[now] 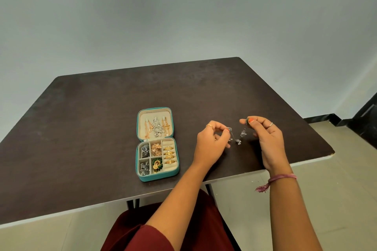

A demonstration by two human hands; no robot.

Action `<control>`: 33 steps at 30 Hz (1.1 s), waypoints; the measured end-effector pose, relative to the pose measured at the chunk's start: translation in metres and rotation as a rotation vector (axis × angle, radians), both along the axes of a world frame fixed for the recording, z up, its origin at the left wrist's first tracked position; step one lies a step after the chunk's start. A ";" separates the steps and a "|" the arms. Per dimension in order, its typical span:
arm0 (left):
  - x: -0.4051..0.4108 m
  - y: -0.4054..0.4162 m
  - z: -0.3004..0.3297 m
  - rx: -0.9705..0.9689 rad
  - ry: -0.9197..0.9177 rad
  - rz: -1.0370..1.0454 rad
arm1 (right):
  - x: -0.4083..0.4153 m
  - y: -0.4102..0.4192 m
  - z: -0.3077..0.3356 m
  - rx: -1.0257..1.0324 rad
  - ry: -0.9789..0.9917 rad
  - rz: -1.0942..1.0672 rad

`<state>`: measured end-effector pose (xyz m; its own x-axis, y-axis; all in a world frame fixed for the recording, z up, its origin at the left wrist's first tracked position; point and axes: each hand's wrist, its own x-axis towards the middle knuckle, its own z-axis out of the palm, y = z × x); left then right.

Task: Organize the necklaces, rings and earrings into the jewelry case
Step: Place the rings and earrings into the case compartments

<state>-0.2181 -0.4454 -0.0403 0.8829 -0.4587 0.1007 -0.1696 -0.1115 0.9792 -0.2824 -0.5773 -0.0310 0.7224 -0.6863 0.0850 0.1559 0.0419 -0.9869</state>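
Head view: right of the open jewelry case (157, 176), well apart from it, both hands hold one silver necklace (237, 141) above the table (85, 128). The left hand (212, 141) pinches one end and the right hand (265, 136) the other, likely keeping the sagging chain untangled for the case's lid hooks

The open case (157, 161) is lying on the tabletop (81, 128) near its front edge, its lid (155, 124) lying back behind the tray. Necklaces (157, 127) are hanging in the lid, rings (169, 155) are sitting in the tray's right column and earrings (150, 158) in the compartments left of them. Right of the case, the left hand (212, 144) and right hand (267, 136) are hovering over the tabletop with a chain (237, 138) hanging between them.
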 end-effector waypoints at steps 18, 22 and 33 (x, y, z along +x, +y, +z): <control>-0.018 0.023 0.012 -0.241 0.156 0.053 | -0.011 0.033 0.008 0.015 0.016 0.091; -0.026 0.031 0.016 -0.221 0.112 0.053 | -0.017 0.033 0.015 -0.227 0.049 0.158; -0.024 0.059 0.037 -0.249 0.023 0.049 | -0.015 0.040 0.042 -0.440 0.030 0.208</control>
<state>-0.2416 -0.3866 -0.0037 0.9070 -0.3784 0.1849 -0.1473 0.1263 0.9810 -0.2974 -0.5376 0.0109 0.8471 -0.4305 0.3115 0.1594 -0.3534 -0.9218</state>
